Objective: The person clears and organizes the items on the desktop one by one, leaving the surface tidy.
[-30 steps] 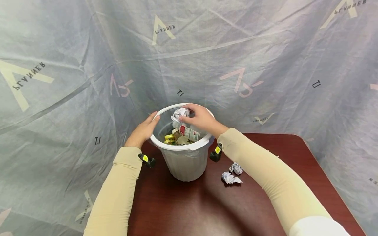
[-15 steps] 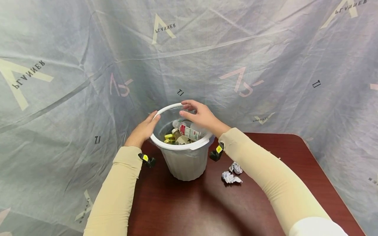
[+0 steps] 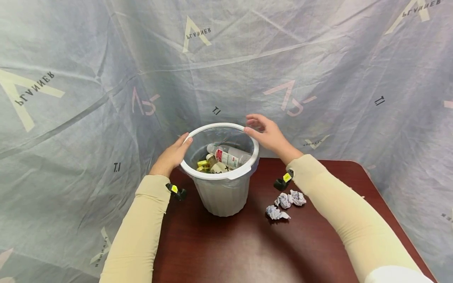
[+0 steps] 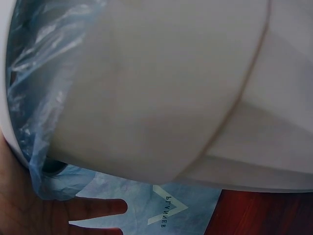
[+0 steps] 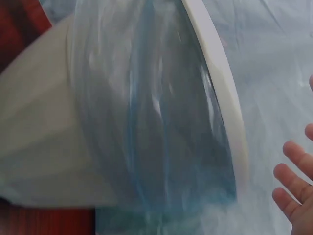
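A grey trash can [image 3: 222, 196] with a white rim and clear liner stands upright on the table. My left hand [image 3: 170, 157] rests on the rim's left side, thumb over the edge. In the left wrist view, straight fingers [image 4: 98, 208] extend outside the can. Beyond the rim's right side, my right hand [image 3: 267, 135] is raised, with nothing in it. The right wrist view shows its spread fingers [image 5: 298, 183] apart from the can. Crumpled paper balls, one in front [image 3: 277, 213] and two touching behind [image 3: 284, 200], lie right of the can.
Inside the can lie a clear plastic bottle [image 3: 228, 158] with a red and white label, a second bottle [image 3: 220, 168] and yellow items [image 3: 203, 166]. The table [image 3: 230, 247] is dark red wood. A grey printed sheet [image 3: 226, 67] hangs close behind and left.
My right hand has released a crumpled paper ball over the can and moved right, out past the rim. The ball is now out of sight. The left hand has stayed on the rim.
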Action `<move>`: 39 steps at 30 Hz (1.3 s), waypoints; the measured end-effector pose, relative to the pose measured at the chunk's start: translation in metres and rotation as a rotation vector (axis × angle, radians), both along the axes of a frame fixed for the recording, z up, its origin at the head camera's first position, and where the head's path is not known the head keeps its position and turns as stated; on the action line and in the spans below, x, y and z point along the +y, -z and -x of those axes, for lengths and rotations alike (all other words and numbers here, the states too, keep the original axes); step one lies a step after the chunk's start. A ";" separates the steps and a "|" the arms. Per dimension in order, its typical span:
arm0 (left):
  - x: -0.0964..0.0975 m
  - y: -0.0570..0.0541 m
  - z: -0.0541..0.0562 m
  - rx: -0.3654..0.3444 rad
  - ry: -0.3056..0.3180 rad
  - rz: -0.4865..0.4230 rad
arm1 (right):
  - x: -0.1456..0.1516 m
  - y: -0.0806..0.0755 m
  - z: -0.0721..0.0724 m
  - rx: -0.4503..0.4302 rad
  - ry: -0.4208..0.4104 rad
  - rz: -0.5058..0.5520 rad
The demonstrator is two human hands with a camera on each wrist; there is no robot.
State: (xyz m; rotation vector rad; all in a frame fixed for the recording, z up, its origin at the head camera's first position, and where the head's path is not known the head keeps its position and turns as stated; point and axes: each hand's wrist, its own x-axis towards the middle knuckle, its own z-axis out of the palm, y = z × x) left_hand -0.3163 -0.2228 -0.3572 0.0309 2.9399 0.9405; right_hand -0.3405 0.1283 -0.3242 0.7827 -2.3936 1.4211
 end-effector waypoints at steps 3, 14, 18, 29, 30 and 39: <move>-0.001 0.000 0.000 -0.003 -0.003 -0.011 | 0.022 0.004 0.003 0.005 0.048 0.019; -0.002 0.000 0.000 -0.018 0.003 -0.016 | 0.096 0.043 0.003 -0.069 0.170 0.030; -0.001 0.000 -0.001 -0.020 -0.001 -0.021 | 0.119 0.060 -0.001 -0.111 0.187 0.014; -0.001 0.001 0.001 -0.009 -0.002 -0.014 | 0.163 0.133 -0.012 -0.196 0.223 0.002; -0.001 0.000 0.000 -0.010 -0.001 -0.015 | 0.166 0.140 -0.013 -0.202 0.226 0.001; -0.002 -0.001 0.000 -0.026 -0.003 -0.022 | 0.186 0.204 -0.027 -0.245 0.187 0.067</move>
